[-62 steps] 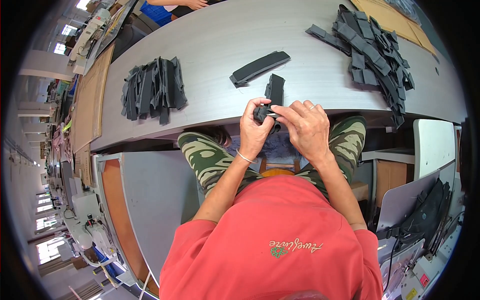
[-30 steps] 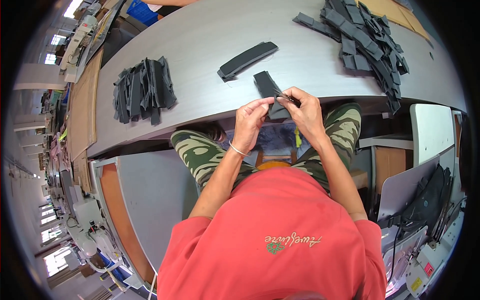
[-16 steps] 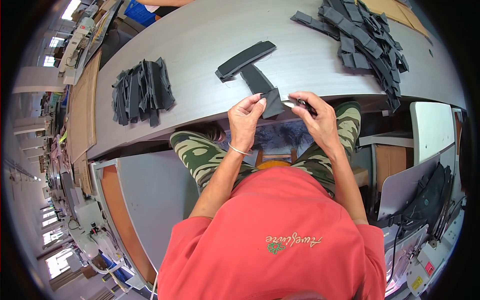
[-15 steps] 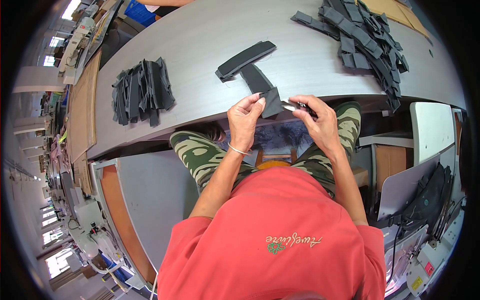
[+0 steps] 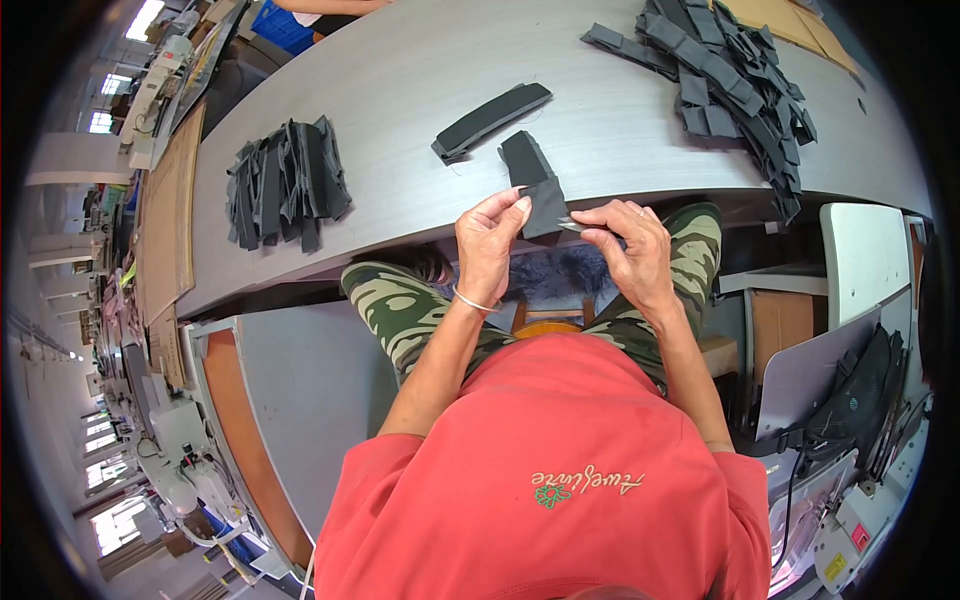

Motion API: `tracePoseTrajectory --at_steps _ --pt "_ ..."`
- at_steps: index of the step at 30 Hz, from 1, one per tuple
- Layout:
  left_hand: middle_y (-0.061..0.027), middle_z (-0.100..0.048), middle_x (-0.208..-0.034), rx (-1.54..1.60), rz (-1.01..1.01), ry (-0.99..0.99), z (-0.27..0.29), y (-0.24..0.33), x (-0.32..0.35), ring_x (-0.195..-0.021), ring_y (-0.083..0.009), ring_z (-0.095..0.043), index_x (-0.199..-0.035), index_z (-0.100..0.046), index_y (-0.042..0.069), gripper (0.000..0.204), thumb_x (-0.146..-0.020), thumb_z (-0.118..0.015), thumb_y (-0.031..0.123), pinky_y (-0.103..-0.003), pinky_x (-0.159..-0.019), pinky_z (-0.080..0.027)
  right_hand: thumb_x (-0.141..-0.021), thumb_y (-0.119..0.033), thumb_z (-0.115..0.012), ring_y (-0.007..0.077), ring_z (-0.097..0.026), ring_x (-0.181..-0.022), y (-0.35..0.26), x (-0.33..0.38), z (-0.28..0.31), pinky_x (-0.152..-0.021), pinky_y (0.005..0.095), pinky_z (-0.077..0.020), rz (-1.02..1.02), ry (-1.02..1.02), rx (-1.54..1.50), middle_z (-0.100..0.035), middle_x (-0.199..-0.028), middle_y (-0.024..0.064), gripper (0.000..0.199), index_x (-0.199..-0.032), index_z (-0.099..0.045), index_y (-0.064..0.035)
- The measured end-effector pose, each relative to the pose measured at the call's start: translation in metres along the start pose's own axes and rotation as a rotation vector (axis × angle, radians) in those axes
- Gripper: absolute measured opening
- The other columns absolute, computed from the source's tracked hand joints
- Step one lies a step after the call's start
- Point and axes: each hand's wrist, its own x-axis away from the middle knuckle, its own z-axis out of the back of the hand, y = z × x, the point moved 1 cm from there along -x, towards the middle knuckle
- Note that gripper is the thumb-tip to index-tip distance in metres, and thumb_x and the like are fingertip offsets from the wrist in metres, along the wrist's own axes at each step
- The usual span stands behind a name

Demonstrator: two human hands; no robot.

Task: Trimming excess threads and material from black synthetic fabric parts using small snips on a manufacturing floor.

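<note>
Between thumb and fingers, my left hand (image 5: 487,240) pinches a dark grey fabric strip (image 5: 528,160) at the near edge of the table. The strip's far end rests on the tabletop, and its near end hangs over the edge. My right hand (image 5: 637,248) is closed around thread snips (image 5: 570,225); only their silvery tips show, close against the right edge of the strip, and the handle is hidden in my fingers. Just beyond lies a small stack of dark strips (image 5: 492,120), apart from the held one.
On the grey table (image 5: 400,90), a pile of dark strips (image 5: 288,185) lies at left and a larger heap of folded fabric pieces (image 5: 730,80) at far right. Another person's arm (image 5: 335,5) rests at the far edge. A grey cabinet (image 5: 310,380) stands left of my legs.
The fabric strip has turned and shifted right, its far end now clear of the small stack. My right hand has closed more over the snips, hiding their handle.
</note>
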Motion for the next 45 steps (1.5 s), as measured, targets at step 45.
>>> tracePoseTrajectory --at_steps 45 --pt "-0.0164 -0.059 -0.103 0.019 0.146 -0.263 -0.031 0.042 0.013 -0.077 -0.0235 -0.064 -0.137 -0.033 0.004 0.042 -0.098 -0.035 0.020 -0.036 -0.064 -0.058 -0.066 -0.018 -0.077 0.0241 -0.059 -0.079 -0.021 -0.033 0.020 -0.073 0.0328 -0.0459 0.000 0.063 -0.167 -0.059 -0.085 0.0063 0.049 -0.113 -0.063 -0.0132"
